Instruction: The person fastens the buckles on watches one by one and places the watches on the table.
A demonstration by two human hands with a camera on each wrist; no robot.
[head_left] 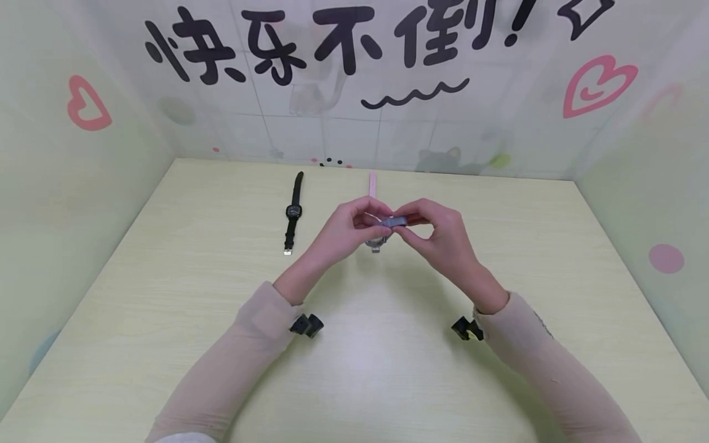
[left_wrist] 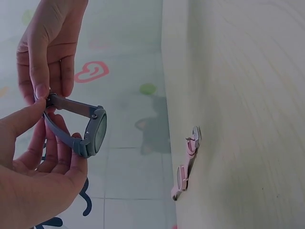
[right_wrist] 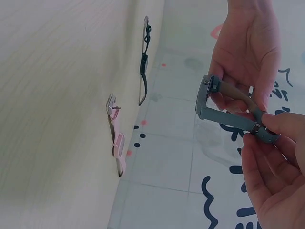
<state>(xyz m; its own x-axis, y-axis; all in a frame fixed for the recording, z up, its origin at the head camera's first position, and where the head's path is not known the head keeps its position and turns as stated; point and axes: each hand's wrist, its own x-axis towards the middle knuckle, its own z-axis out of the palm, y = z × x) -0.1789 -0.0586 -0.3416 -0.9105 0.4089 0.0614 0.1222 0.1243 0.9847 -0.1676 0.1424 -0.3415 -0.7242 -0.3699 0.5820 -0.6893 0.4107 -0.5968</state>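
A grey-blue wristwatch (head_left: 396,221) is held up over the table between both hands. Its strap bends into a loop, with the two ends meeting at the buckle (right_wrist: 258,129), as the right wrist view shows. My left hand (head_left: 348,229) pinches the strap near the buckle, its other fingers under the band in the left wrist view. Thumb and fingers of my right hand (head_left: 443,237) grip the strap end at the buckle. The watch case (left_wrist: 97,133) hangs sideways, clear of the fingers on its face.
Behind the hands a pink-strapped watch (head_left: 373,184) lies on the pale wooden table (head_left: 354,369), partly hidden in the head view. Left of it lies a black watch (head_left: 294,211), stretched out straight. Printed panels (head_left: 343,135) wall the table at the back and both sides.
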